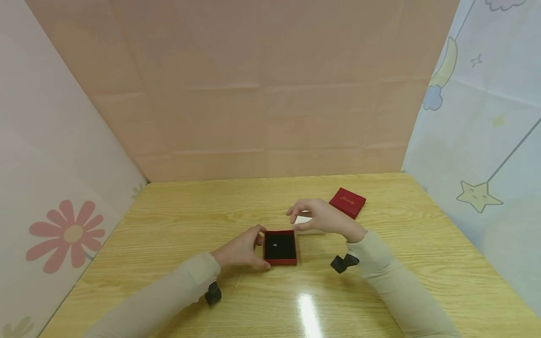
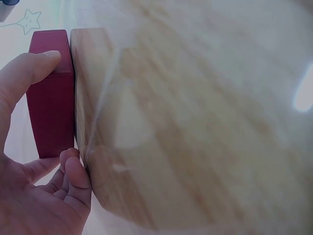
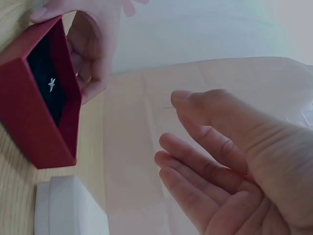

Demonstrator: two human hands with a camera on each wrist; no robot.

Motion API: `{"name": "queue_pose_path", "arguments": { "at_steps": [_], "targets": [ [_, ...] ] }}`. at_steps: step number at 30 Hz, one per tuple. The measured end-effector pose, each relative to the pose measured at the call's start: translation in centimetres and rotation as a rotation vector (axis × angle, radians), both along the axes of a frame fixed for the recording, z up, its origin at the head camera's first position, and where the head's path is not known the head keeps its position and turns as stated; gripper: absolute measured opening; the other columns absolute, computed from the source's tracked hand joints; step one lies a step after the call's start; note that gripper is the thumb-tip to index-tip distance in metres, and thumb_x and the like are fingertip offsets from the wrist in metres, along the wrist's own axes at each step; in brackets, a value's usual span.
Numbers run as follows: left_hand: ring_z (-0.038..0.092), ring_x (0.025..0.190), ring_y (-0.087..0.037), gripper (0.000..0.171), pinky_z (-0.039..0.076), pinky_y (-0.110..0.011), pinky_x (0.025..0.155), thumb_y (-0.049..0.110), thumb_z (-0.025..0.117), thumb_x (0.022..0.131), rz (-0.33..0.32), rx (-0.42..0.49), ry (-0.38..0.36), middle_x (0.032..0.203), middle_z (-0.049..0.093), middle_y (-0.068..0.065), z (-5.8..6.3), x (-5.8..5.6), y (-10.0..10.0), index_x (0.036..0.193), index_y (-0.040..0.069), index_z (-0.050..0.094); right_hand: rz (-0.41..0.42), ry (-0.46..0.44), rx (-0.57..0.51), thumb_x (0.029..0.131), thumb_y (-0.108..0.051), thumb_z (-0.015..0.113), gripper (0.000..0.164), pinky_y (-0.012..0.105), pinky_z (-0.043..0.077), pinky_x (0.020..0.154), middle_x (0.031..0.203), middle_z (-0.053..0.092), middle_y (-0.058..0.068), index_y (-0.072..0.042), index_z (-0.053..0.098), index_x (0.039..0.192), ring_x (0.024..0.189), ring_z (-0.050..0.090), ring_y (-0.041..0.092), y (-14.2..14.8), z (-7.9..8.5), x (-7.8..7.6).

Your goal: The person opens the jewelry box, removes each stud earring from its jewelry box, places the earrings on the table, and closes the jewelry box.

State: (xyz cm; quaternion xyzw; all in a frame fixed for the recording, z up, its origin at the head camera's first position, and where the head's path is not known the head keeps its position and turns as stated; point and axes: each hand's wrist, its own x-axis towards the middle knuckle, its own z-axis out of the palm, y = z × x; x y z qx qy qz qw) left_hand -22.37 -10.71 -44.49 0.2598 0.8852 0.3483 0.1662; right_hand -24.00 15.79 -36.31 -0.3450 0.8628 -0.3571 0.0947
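Note:
A small square red jewelry box [image 1: 280, 262] lies lidless on the table, its black insert [image 1: 285, 248] facing up. On the insert sits a tiny silver star-like ornament [image 3: 52, 84]. My left hand [image 1: 243, 249] grips the box by its left side, the thumb [image 2: 46, 63] on its near wall and fingers round the far corner. Above the box's far right corner hovers my right hand [image 1: 318, 217], thumb and index finger bent toward each other. A fine dark line shows beside the right thumb tip [image 3: 181, 95]; I cannot tell whether it is something pinched.
A white box [image 3: 68, 205] stands just beyond the red box, partly behind my right hand in the head view. Farther back on the right lies the red lid [image 1: 347, 203] with gold lettering. Fabric backdrops [image 1: 262, 117] border the wooden table [image 1: 190, 211].

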Motion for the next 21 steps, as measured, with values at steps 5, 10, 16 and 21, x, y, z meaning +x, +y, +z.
{"name": "queue_pose_path", "arguments": {
  "at_steps": [5, 10, 16, 21],
  "targets": [
    [0.050, 0.086, -0.017, 0.088, 0.045, -0.032, 0.075, 0.035, 0.088, 0.066, 0.004, 0.005, -0.006, 0.103, 0.055, -0.003, 0.0, 0.0, 0.0, 0.136, 0.007, 0.041, 0.006, -0.035, -0.030, 0.085, -0.011, 0.074, 0.008, 0.043, 0.046, 0.099, 0.117, 0.066, 0.012, -0.015, 0.067, 0.087, 0.117, 0.058, 0.027, 1.0, -0.6, 0.2],
    [0.049, 0.087, -0.018, 0.089, 0.044, -0.032, 0.076, 0.035, 0.089, 0.066, 0.008, -0.001, -0.006, 0.104, 0.054, -0.003, -0.1, 0.0, 0.0, 0.136, 0.007, 0.041, 0.007, -0.067, -0.051, 0.086, -0.009, 0.072, 0.007, 0.045, 0.045, 0.100, 0.114, 0.066, 0.015, -0.013, 0.067, 0.088, 0.112, 0.061, 0.027, 1.9, -1.9, 0.3],
    [0.050, 0.088, -0.018, 0.088, 0.044, -0.032, 0.078, 0.034, 0.089, 0.067, 0.002, 0.001, 0.000, 0.104, 0.054, -0.003, -0.2, -0.1, 0.1, 0.135, 0.007, 0.041, -0.010, -0.064, 0.001, 0.087, -0.015, 0.073, 0.007, 0.039, 0.050, 0.096, 0.110, 0.068, 0.006, -0.018, 0.067, 0.088, 0.106, 0.063, 0.019, 2.7, -2.9, 0.7],
    [0.049, 0.086, -0.018, 0.087, 0.044, -0.031, 0.075, 0.034, 0.089, 0.067, 0.005, 0.003, 0.000, 0.103, 0.054, -0.002, -0.2, 0.0, 0.0, 0.135, 0.008, 0.042, -0.004, -0.064, 0.027, 0.085, -0.014, 0.074, 0.007, 0.026, 0.055, 0.081, 0.094, 0.066, -0.001, -0.016, 0.068, 0.088, 0.087, 0.066, 0.010, 2.8, -3.5, 0.9]
  ]
}}
